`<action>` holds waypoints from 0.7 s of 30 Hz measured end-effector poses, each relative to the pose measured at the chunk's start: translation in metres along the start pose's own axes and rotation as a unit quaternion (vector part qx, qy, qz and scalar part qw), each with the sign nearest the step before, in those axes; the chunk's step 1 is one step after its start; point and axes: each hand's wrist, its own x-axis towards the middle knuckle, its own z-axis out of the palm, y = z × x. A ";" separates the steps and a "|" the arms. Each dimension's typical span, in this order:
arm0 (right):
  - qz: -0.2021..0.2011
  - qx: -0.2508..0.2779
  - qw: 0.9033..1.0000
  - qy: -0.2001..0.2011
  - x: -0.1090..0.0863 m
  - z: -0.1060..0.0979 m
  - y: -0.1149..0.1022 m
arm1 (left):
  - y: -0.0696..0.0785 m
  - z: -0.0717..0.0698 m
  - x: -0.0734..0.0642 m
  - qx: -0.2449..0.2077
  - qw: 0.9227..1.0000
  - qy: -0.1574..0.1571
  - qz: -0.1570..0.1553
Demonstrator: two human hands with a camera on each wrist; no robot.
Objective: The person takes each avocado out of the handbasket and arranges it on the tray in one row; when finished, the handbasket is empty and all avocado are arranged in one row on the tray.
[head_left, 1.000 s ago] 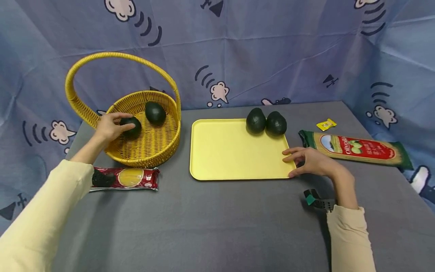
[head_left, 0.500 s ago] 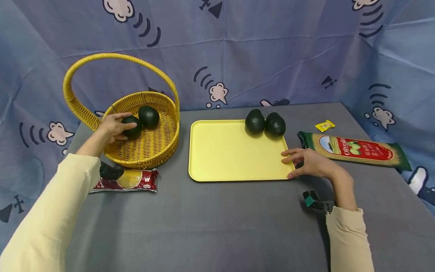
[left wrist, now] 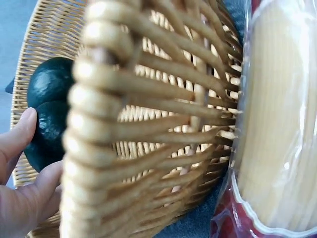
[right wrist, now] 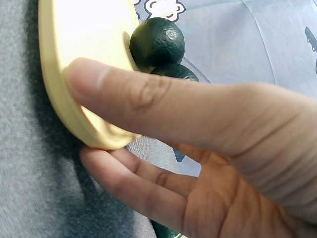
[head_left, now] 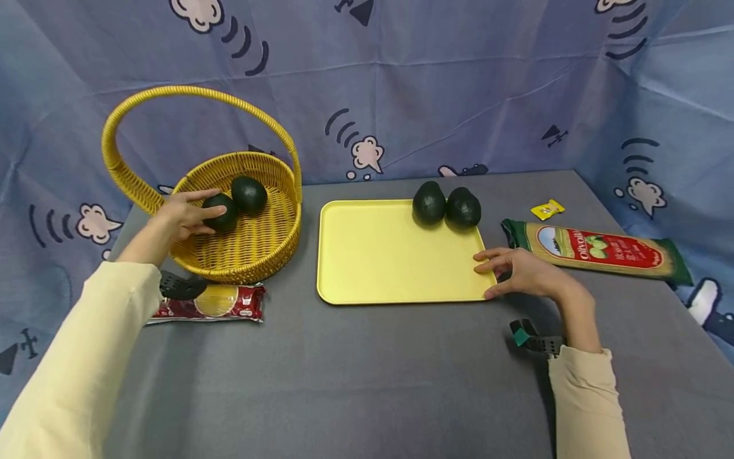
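Note:
Inside the yellow wicker basket (head_left: 287, 248), two dark green avocados lie side by side. My left hand (head_left: 176, 217) reaches over the left rim and holds the nearer avocado (head_left: 222, 213) between thumb and fingers, also seen in the left wrist view as the lower avocado (left wrist: 48, 131). The other avocado (head_left: 249, 194) touches it on the far right side. At the front right corner of the yellow tray (head_left: 373, 255), my right hand (head_left: 522, 273) grips the rim, thumb on the edge and a finger below it in the right wrist view. Two avocados (head_left: 429, 204) rest at the tray's back right.
A red pack of dry noodles (head_left: 232, 302) lies before the basket, partly behind the left wrist strap. To the right are a green and red pasta pack (head_left: 602, 250) and a small yellow packet (head_left: 547, 210). The basket's tall handle (head_left: 197, 92) arches above it.
The untouched avocado in the basket has rolled left against the held one. My left wrist has turned, bringing its strap over the noodle pack. The right hand stays on the tray corner.

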 end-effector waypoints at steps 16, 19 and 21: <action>0.010 0.003 1.000 -0.009 0.000 0.000 0.000 | -0.012 -0.008 -0.024 -0.220 0.969 -0.097 0.059; 0.009 -0.005 1.000 -0.007 0.000 0.000 0.000 | -0.015 -0.012 -0.030 -0.260 0.957 -0.112 0.065; 0.008 -0.006 1.000 -0.008 0.000 0.000 0.000 | -0.017 -0.015 -0.034 -0.280 0.950 -0.122 0.069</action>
